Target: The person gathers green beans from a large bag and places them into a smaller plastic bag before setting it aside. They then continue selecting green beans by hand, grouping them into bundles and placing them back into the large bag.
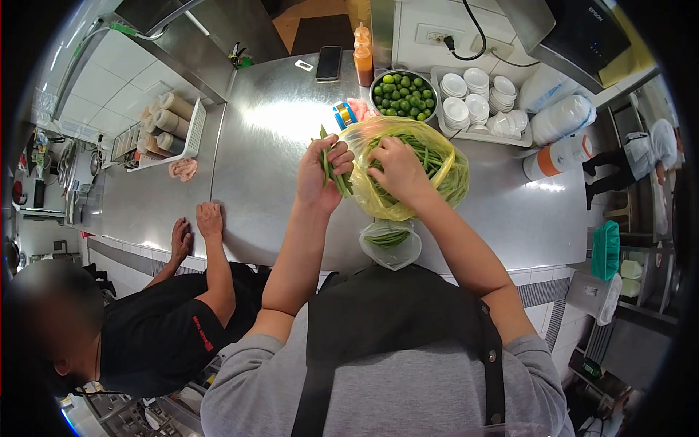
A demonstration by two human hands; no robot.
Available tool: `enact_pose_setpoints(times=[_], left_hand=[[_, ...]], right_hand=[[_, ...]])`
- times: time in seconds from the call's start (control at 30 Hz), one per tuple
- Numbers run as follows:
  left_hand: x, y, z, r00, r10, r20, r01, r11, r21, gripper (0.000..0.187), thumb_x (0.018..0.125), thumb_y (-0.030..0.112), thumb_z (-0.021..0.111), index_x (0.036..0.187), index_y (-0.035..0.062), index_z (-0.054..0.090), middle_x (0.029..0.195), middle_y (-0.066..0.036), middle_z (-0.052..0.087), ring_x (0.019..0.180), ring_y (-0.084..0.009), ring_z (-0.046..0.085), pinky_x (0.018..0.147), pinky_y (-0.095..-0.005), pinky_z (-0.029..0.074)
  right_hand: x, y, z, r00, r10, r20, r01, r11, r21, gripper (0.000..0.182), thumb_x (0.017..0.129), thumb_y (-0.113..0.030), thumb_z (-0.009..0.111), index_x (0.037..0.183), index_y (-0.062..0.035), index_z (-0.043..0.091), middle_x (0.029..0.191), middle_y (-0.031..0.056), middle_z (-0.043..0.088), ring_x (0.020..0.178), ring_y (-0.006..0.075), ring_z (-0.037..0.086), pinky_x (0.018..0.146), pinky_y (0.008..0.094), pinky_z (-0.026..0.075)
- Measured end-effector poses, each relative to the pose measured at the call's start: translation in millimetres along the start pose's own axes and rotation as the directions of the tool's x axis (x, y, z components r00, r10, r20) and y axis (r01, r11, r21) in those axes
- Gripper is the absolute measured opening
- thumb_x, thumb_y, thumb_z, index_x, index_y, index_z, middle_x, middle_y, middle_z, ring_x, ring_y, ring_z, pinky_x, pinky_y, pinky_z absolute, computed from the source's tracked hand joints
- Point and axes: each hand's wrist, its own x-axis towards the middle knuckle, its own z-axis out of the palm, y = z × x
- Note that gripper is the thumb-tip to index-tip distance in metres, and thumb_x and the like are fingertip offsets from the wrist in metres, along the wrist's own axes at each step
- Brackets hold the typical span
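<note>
A small bunch of green beans (336, 173) is held upright in my left hand (320, 173), its fingers wrapped round them. My right hand (397, 169) reaches into a large yellow plastic bag (378, 210) full of green beans (429, 151); its fingertips are bent down among the beans and partly hidden, so what they grip does not show clearly. Between me and the yellow bag, at the counter's near edge, lies a small clear plastic bag (397, 256) with more green beans (387, 238) inside.
Behind the yellow bag stand a bowl of green limes (402, 96), sauce bottles (362, 62) and a tray of white cups (477, 109). A phone (329, 64) lies on the steel counter (269, 131). On the left, a co-worker's hands (209, 218) rest at the counter edge near a bottle basket (191, 135).
</note>
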Motion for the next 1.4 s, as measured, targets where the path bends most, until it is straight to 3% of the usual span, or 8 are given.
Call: enact_pose_setpoints(times=[0.2, 0.27, 0.43, 0.63, 0.77, 0.87, 0.93, 1.4], left_hand=[[0.1, -6.9, -10.1, 0.986, 0.164, -0.027, -0.140, 0.908, 0.394, 0.019, 0.096, 0.022, 0.067, 0.098, 0.0036, 0.063, 0.062, 0.008, 0.043, 0.050, -0.0025, 0.034, 0.043, -0.0209, 0.032], [-9.1, -14.6, 14.4, 0.970, 0.236, -0.051, -0.097, 0.577, 0.811, 0.014, 0.093, 0.014, 0.071, 0.100, 0.0018, 0.072, 0.059, 0.010, 0.046, 0.047, -0.0002, 0.034, 0.041, -0.0198, 0.027], [-4.2, -34.2, 17.5, 0.950, 0.198, 0.241, -0.306, 0.449, 0.840, 0.014, 0.085, 0.010, 0.079, 0.097, 0.0026, 0.077, 0.079, -0.003, 0.073, 0.059, -0.0040, 0.056, 0.052, -0.0205, 0.043], [-9.9, -33.3, 24.5, 0.972, -0.015, 0.235, -0.215, 0.356, 0.909, 0.016, 0.089, 0.015, 0.075, 0.095, 0.0006, 0.076, 0.081, -0.004, 0.075, 0.061, -0.0029, 0.056, 0.052, -0.0201, 0.044], [-26.0, -28.2, 37.1, 0.993, -0.094, 0.073, -0.029, 0.408, 0.912, 0.016, 0.095, 0.014, 0.068, 0.100, -0.0008, 0.071, 0.092, -0.009, 0.075, 0.061, -0.0028, 0.056, 0.050, -0.0198, 0.043], [-17.1, -22.5, 17.7, 0.995, -0.062, 0.075, 0.006, 0.803, 0.596, 0.018, 0.097, 0.014, 0.065, 0.107, -0.0011, 0.067, 0.098, -0.010, 0.074, 0.054, 0.0010, 0.043, 0.043, -0.0168, 0.034], [-9.1, -17.7, 11.8, 0.999, -0.032, 0.031, 0.016, 0.915, 0.403, 0.021, 0.099, 0.014, 0.062, 0.113, -0.0017, 0.063, 0.103, -0.012, 0.072, 0.052, 0.0015, 0.038, 0.043, -0.0140, 0.032], [-10.3, -34.9, 10.5, 0.967, 0.254, 0.036, -0.240, 0.848, 0.471, 0.016, 0.100, 0.013, 0.061, 0.108, -0.0006, 0.065, 0.099, -0.012, 0.071, 0.053, 0.0000, 0.038, 0.042, -0.0137, 0.031]], right_hand=[[7.4, -7.0, -29.2, 0.995, 0.086, -0.052, -0.067, 0.954, 0.292, 0.014, 0.085, -0.009, 0.072, 0.096, 0.0004, 0.073, 0.085, 0.0127, 0.065, 0.076, 0.0261, 0.064, 0.075, 0.0357, 0.052], [8.8, -14.1, -51.5, 0.990, 0.136, -0.047, -0.111, 0.931, 0.347, 0.014, 0.086, -0.009, 0.072, 0.096, 0.0009, 0.073, 0.084, 0.0122, 0.066, 0.072, 0.0225, 0.063, 0.072, 0.0336, 0.052], [5.8, -17.7, -70.2, 0.972, 0.236, 0.002, -0.177, 0.724, 0.666, 0.014, 0.089, -0.008, 0.070, 0.098, 0.0028, 0.072, 0.085, 0.0078, 0.064, 0.072, 0.0146, 0.059, 0.065, 0.0301, 0.049], [5.6, -1.7, -63.1, 0.907, 0.062, -0.416, 0.020, 0.982, 0.189, 0.010, 0.085, -0.008, 0.071, 0.092, 0.0000, 0.072, 0.080, 0.0118, 0.060, 0.070, 0.0243, 0.061, 0.064, 0.0355, 0.048], [2.2, 30.9, -62.0, 0.887, 0.088, -0.452, -0.060, 0.995, 0.077, 0.013, 0.081, -0.005, 0.073, 0.093, -0.0017, 0.071, 0.081, 0.0127, 0.060, 0.072, 0.0282, 0.062, 0.066, 0.0371, 0.049], [-8.6, 30.1, -62.7, 0.964, 0.229, -0.136, -0.223, 0.973, 0.063, 0.019, 0.080, -0.004, 0.074, 0.099, -0.0014, 0.071, 0.081, 0.0097, 0.062, 0.071, 0.0246, 0.063, 0.065, 0.0365, 0.050], [-13.0, 22.7, -58.6, 0.946, 0.325, -0.009, -0.294, 0.865, 0.406, 0.018, 0.081, -0.005, 0.074, 0.099, -0.0003, 0.072, 0.080, 0.0057, 0.062, 0.071, 0.0177, 0.063, 0.065, 0.0332, 0.050], [-2.9, -22.4, -47.9, 0.983, 0.172, -0.061, -0.130, 0.895, 0.426, 0.019, 0.087, -0.015, 0.068, 0.080, 0.0019, 0.063, 0.073, 0.0099, 0.057, 0.065, 0.0230, 0.055, 0.061, 0.0366, 0.043]])
